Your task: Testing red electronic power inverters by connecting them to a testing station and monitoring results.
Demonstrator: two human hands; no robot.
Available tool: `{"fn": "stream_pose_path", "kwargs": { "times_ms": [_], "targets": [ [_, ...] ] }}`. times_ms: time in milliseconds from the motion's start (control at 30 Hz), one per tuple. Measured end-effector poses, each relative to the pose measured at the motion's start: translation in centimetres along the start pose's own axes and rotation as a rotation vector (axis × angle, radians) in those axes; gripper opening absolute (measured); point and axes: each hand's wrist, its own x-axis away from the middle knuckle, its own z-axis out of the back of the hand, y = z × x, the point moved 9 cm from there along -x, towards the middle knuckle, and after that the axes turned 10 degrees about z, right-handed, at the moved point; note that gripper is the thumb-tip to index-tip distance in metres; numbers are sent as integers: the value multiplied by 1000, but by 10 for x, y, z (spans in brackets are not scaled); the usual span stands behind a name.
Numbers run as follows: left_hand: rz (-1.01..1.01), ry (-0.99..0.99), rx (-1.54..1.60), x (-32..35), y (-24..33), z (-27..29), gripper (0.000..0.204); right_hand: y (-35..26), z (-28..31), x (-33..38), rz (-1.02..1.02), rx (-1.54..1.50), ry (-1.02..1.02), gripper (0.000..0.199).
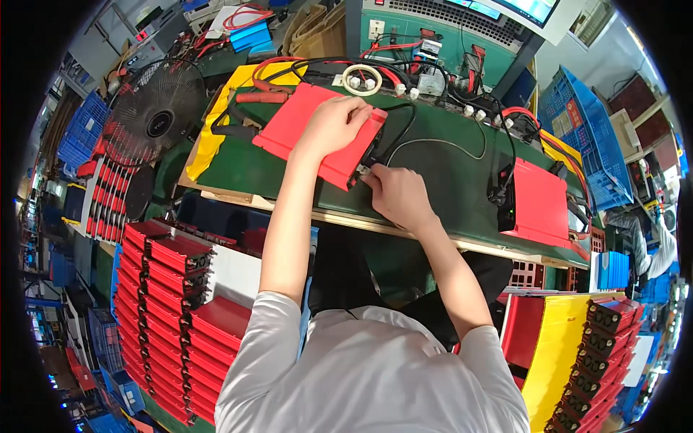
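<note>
A flat red metal box (299, 123) lies on the green workbench (447, 180) in front of me. My left hand (333, 124) rests palm down on its top, pressing on it near the right end. My right hand (393, 193) is at the box's black end panel, fingers pinched on a small plug or connector (363, 171) there. A black cable (404, 123) loops from that end toward the back of the bench. What exactly the fingers pinch is too small to tell.
A second red box (540, 202) with cables sits at the bench's right. Stacks of red boxes (166, 289) stand lower left and lower right (599, 339). A black fan (155, 108) is at left, blue crates (585, 130) at right, a tape roll (361, 78) behind.
</note>
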Motion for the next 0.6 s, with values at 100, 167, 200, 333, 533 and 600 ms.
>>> {"fn": "stream_pose_path", "kwargs": {
  "times_ms": [100, 167, 200, 333, 533, 600],
  "targets": [
    [-78, 55, -62, 2, 13, 0, 24, 2, -3, 1, -11, 37, 37, 23],
    [-28, 28, -61, 0, 8, -3, 25, 1, -5, 1, -18, 66, 27, 24],
    [-32, 27, -61, 0, 9, -2, 25, 0, -5, 0, -26, 95, 16, 25],
    [-12, 43, -74, 1, 5, 0, 26, -9, -10, -6, -10, 112, 38, 25],
    [55, 54, 26, -6, 14, -3, 25, -3, 6, 4, -14, 143, 50, 30],
    [57, 75, 207, -2, 3, 10, 23, -4, 11, 12, -17, 17, 38, 27]
  ]
}}
